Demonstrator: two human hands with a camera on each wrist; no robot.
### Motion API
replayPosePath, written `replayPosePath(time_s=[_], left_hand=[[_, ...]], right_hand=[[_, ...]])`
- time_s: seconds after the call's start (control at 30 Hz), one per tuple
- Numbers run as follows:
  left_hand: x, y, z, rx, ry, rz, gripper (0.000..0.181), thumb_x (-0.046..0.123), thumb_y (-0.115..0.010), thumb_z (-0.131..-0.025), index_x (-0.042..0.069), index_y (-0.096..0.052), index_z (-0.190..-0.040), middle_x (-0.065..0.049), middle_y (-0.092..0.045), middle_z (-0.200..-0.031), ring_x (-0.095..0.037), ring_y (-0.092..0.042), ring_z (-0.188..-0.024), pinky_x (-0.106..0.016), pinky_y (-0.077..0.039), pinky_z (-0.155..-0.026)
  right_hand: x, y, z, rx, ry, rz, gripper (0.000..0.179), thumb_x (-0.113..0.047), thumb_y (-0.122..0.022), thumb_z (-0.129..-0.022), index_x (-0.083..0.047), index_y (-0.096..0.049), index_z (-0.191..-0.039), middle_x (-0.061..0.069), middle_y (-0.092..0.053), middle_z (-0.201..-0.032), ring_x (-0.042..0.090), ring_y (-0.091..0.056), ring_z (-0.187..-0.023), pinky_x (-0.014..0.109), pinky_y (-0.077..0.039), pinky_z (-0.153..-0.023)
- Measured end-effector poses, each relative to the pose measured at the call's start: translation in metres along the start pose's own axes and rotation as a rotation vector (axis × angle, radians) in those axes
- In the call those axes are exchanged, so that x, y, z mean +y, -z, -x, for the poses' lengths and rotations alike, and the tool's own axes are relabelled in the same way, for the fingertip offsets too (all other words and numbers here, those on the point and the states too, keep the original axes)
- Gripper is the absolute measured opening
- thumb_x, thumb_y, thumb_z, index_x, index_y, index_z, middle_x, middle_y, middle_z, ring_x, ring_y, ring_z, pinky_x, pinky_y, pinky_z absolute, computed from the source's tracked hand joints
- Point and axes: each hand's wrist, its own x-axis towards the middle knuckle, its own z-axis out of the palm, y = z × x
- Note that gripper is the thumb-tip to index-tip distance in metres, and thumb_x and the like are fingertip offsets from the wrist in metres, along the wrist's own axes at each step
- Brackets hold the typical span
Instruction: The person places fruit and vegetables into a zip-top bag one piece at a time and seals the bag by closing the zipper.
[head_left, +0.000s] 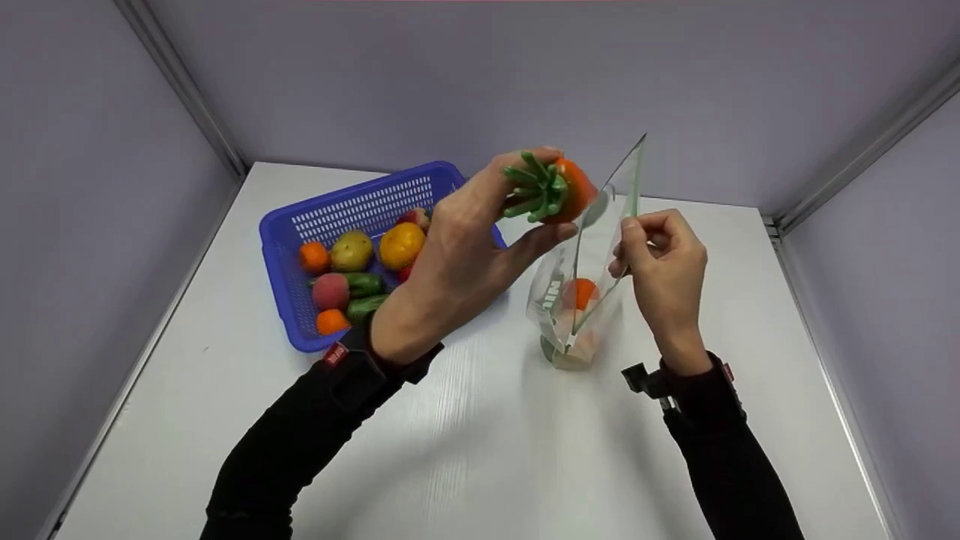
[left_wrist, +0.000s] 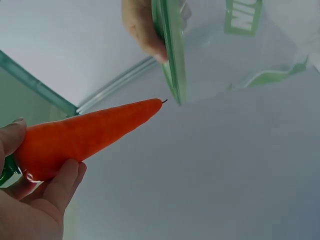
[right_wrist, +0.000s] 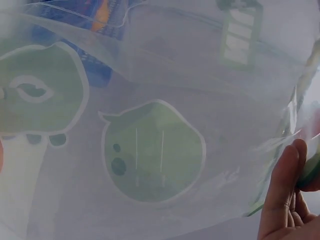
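Observation:
My left hand [head_left: 457, 244] grips an orange carrot [head_left: 576, 191] by its thick end, next to the green stalk stubs. In the left wrist view the carrot [left_wrist: 95, 135] points its thin tip at the mouth of a clear bag [left_wrist: 215, 65], apart from the green rim. My right hand [head_left: 667, 259] pinches the bag's rim between thumb and fingers. The bag [head_left: 544, 296] stands with its mouth spread, and a round orange item [head_left: 583, 291] shows inside. Green printed pictures cover the bag [right_wrist: 155, 155] in the right wrist view, where my right hand [right_wrist: 285, 200] is at the edge.
A blue plastic basket [head_left: 275, 251] stands left of the bag, partly behind my left arm. It holds several fruits and vegetables, among them a yellow-green fruit [head_left: 352, 250], a yellow-orange fruit [head_left: 401, 245] and a peach [head_left: 331, 290]. Grey panels [head_left: 480, 75] border the white table [head_left: 480, 450].

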Motion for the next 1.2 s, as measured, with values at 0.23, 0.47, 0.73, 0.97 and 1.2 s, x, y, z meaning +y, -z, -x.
replayPosePath(time_s=[0.23,0.47,0.73,0.97,1.2], left_hand=[[0.004,-0.014,0.002,0.002,-0.042,0.052,0.055,0.019,-0.076,-0.095,-0.007,-0.052,-0.137,-0.020,-0.065,-0.129,-0.020,-0.064,-0.124,-0.026,-0.053,-0.098],[0.000,-0.033,0.008,-0.106,-0.105,-0.094,0.048,0.005,-0.075,-0.094,-0.004,-0.053,-0.136,-0.018,-0.064,-0.131,-0.024,-0.066,-0.119,-0.023,-0.048,-0.104],[-0.012,-0.050,0.017,-0.289,-0.040,-0.167,0.048,0.001,-0.075,-0.093,-0.001,-0.056,-0.137,-0.016,-0.061,-0.137,-0.023,-0.065,-0.122,-0.021,-0.047,-0.104],[-0.022,-0.057,0.021,-0.466,-0.034,-0.271,0.049,0.006,-0.071,-0.098,0.002,-0.055,-0.144,-0.015,-0.055,-0.144,-0.026,-0.063,-0.127,-0.023,-0.047,-0.104],[-0.026,-0.065,0.017,-0.518,-0.038,-0.465,0.045,0.017,-0.070,-0.100,0.006,-0.058,-0.142,-0.014,-0.060,-0.138,-0.025,-0.061,-0.126,-0.029,-0.050,-0.105]], right_hand=[[-0.002,0.000,0.001,-0.005,-0.001,-0.014,0.016,-0.015,-0.065,-0.101,0.001,-0.065,-0.100,0.013,-0.061,-0.075,0.016,-0.061,-0.052,0.026,-0.058,-0.056],[-0.001,0.001,0.005,0.021,0.025,0.057,0.019,-0.013,-0.065,-0.101,0.005,-0.066,-0.100,0.009,-0.066,-0.083,0.013,-0.068,-0.063,0.022,-0.056,-0.056],[0.001,0.005,0.006,0.054,0.057,0.158,0.020,-0.013,-0.064,-0.101,0.007,-0.068,-0.101,0.008,-0.070,-0.091,0.011,-0.073,-0.079,0.019,-0.058,-0.068],[0.000,0.011,0.010,0.049,0.056,0.171,0.020,-0.013,-0.064,-0.101,0.006,-0.068,-0.103,0.011,-0.070,-0.090,0.011,-0.073,-0.076,0.019,-0.058,-0.068],[0.002,0.014,0.011,0.051,0.056,0.165,0.019,-0.012,-0.065,-0.101,0.007,-0.068,-0.103,0.006,-0.069,-0.090,0.011,-0.072,-0.077,0.019,-0.057,-0.067]])
